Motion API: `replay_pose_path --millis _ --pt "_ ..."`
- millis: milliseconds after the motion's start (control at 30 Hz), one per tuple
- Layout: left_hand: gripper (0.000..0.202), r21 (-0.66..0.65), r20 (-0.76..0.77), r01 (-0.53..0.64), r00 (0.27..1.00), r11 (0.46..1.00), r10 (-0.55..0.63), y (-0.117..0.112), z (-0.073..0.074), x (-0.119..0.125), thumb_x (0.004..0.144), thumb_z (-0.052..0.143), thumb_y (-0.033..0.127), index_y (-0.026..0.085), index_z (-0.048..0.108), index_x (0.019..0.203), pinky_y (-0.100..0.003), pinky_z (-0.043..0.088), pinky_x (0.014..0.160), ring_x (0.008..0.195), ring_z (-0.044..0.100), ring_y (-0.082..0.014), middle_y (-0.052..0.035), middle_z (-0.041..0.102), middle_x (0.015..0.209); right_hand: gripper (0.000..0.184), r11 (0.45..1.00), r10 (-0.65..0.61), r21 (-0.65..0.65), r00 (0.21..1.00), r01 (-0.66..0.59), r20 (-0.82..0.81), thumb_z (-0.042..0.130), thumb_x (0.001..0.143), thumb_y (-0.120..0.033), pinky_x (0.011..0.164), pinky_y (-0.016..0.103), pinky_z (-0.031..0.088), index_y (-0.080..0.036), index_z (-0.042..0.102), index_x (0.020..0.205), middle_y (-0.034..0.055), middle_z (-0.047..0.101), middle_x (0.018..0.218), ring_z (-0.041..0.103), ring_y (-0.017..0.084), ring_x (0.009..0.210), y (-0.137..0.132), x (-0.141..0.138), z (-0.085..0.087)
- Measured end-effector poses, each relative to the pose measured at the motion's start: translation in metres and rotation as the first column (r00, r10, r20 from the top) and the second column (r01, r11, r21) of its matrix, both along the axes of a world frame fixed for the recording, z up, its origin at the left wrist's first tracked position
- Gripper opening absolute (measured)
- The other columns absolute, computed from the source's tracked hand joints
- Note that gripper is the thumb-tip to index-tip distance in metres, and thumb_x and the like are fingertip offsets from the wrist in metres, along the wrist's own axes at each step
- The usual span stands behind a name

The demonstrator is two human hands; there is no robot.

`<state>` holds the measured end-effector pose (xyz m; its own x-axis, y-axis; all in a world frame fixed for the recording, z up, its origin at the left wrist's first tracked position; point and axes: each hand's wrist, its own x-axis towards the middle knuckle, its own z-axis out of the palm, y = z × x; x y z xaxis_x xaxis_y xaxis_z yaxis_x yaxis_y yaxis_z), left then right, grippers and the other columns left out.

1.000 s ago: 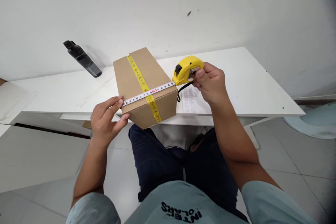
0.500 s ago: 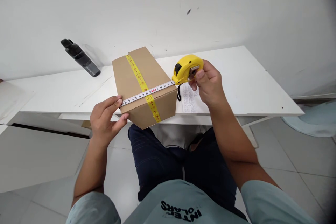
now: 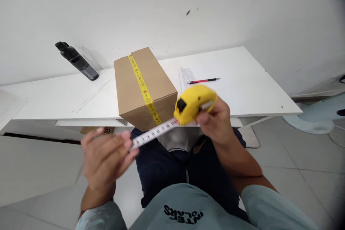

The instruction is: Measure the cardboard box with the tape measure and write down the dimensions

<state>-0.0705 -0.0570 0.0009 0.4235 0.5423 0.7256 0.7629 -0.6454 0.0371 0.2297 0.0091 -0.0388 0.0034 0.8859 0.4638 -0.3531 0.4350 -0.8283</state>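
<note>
My right hand (image 3: 214,120) is closed around the yellow case of a tape measure (image 3: 195,104). From the case a short length of white blade (image 3: 155,133) runs down to the left. Its free end is pinched between the thumb and fingers of my left hand (image 3: 106,156), slightly blurred. Both hands are in front of the desk edge, above my lap. Just behind the blade stands a closed cardboard box (image 3: 140,82), sealed with yellow printed tape, its near end jutting past the desk's edge. The blade is apart from the box top.
The white desk (image 3: 242,75) stands against a wall. A dark bottle (image 3: 78,61) is at its left. Right of the box lie a printed sheet (image 3: 185,75) and a red and black pen (image 3: 203,81). Under the desk is another cardboard box (image 3: 95,130).
Both hands have brought the tape measure off the box top, down and toward me. The exposed blade is shorter. The pen and more of the sheet have come into sight.
</note>
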Motion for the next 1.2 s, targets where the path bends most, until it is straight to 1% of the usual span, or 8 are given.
replay_pose_path --millis 167,433,633,733,833,967,1067,1200 --pt "0.029 0.183 -0.218 0.285 0.945 0.941 -0.243 -0.01 -0.03 0.055 0.08 0.089 0.025 0.038 0.075 0.102 -0.051 0.058 0.086 0.078 0.075 -0.0205 0.0041 0.083 0.1 0.044 0.942 0.135 -0.302 0.989 -0.149 -0.069 0.09 0.071 -0.058 0.053 0.029 0.054 -0.028 0.072 0.099 0.0011 0.068 0.077 0.059 0.016 0.059 -0.065 -0.007 -0.036" --pt "0.074 -0.08 0.29 0.389 0.89 0.918 -0.352 0.025 -0.12 0.127 0.074 0.091 0.056 0.031 0.059 0.136 -0.048 0.062 0.086 0.09 0.078 -0.0275 -0.0101 0.079 0.108 0.047 0.781 0.098 -0.578 0.96 -0.238 -0.262 0.085 0.076 -0.061 0.038 0.02 0.022 -0.023 0.066 0.093 -0.0044 0.057 0.066 0.031 0.005 0.043 -0.096 -0.005 -0.098" --pt "0.089 -0.335 0.738 0.795 0.555 0.505 -0.385 0.047 -0.133 0.17 0.076 0.082 0.07 0.033 0.047 0.148 -0.045 0.063 0.093 0.107 0.076 -0.029 -0.0165 0.073 0.127 0.062 0.819 0.384 -0.482 0.922 -0.312 0.055 0.068 0.081 -0.082 0.049 0.024 0.04 -0.02 0.067 0.086 -0.002 0.058 0.061 0.048 0.01 0.051 -0.072 0.045 -0.084" --pt "0.08 -0.284 0.827 0.858 0.445 0.428 -0.343 0.069 -0.124 0.187 0.076 0.086 0.063 0.032 0.053 0.141 -0.042 0.061 0.093 0.108 0.075 -0.0273 -0.0126 0.074 0.123 0.065 0.952 0.173 -0.303 0.897 -0.046 0.407 0.052 0.091 -0.082 0.062 0.03 0.052 -0.021 0.074 0.094 0.0054 0.072 0.088 0.06 0.015 0.064 -0.024 0.093 -0.062" --pt "0.075 -0.355 0.828 0.82 0.499 0.449 -0.256 0.105 -0.112 0.2 0.072 0.086 0.067 0.026 0.058 0.128 -0.04 0.06 0.088 0.1 0.074 -0.0264 -0.0097 0.075 0.112 0.052 0.848 -0.404 0.052 0.58 0.527 0.708 0.048 0.101 -0.067 0.081 0.038 0.056 -0.025 0.072 0.121 0.0093 0.075 0.111 0.065 0.02 0.079 0.047 0.134 -0.043" --pt "0.055 -0.562 0.662 0.539 0.748 0.627 -0.049 0.164 -0.096 0.211 0.073 0.082 0.067 0.022 0.061 0.098 -0.033 0.053 0.076 0.081 0.066 -0.0196 -0.0029 0.071 0.088 0.057 0.875 -0.131 0.097 0.04 0.474 0.991 0.047 0.105 -0.047 0.095 0.049 0.053 -0.02 0.054 0.154 0.0192 0.076 0.125 0.069 0.036 0.11 0.133 0.155 -0.035" --pt "0.048 -0.649 0.554 0.381 0.83 0.658 0.066 0.211 -0.093 0.214 0.075 0.081 0.062 0.021 0.06 0.088 -0.032 0.048 0.077 0.081 0.061 -0.0175 -0.0016 0.067 0.085 0.05 0.917 0.015 0.025 -0.096 0.398 0.995 0.047 0.105 -0.042 0.094 0.046 0.052 -0.019 0.06 0.148 0.0191 0.075 0.132 0.068 0.037 0.117 0.162 0.15 -0.043" --pt "0.048 -0.659 0.637 0.536 0.771 0.528 0.012 0.261 -0.099 0.214 0.077 0.08 0.063 0.021 0.058 0.084 -0.032 0.048 0.074 0.076 0.058 -0.0156 -0.0015 0.062 0.082 0.044 0.88 -0.127 0.14 -0.059 0.454 0.99 0.038 0.109 -0.042 0.085 0.041 0.05 -0.015 0.069 0.124 0.0185 0.079 0.113 0.071 0.033 0.101 0.167 0.142 -0.058"
